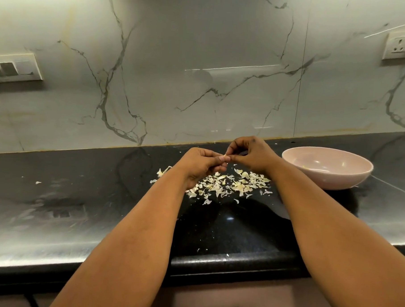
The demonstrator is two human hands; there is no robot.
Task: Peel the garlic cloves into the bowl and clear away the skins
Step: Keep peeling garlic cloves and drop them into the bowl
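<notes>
head-camera view: a small pale garlic clove (225,157) is held between both hands above a glossy black stone counter (79,194). the left hand (202,163) is curled, the clove pinched between its thumb and fingertips; the right hand (249,156) is also curled, its thumb and forefinger pinched on the clove's other end, apparently on a flake of skin. whether the clove is fully bare cannot be told, since most of it is hidden by the fingers.

directly beneath the hands a scattered heap of papery white garlic skins (230,184) is spread on the counter, with a few stray flakes further to the left (162,172) and near the counter's front edge.

a shallow round pale pink bowl (326,180) stands on the counter to the right of the hands, just beside the right wrist and apart from the skins. something pale is seen at its bottom, probably peeled cloves, though this is too small to be made out.

the coming move is judged to turn on one relation: the bowl lies to the right of the clove, on the right hand's side, and the right hand is much the nearer to it. the clove's long axis appears to run roughly left to right between the two pinches. once the skin is pulled off, a short carry rightward over the rim would be needed, and the skins would remain to be gathered afterwards.
</notes>
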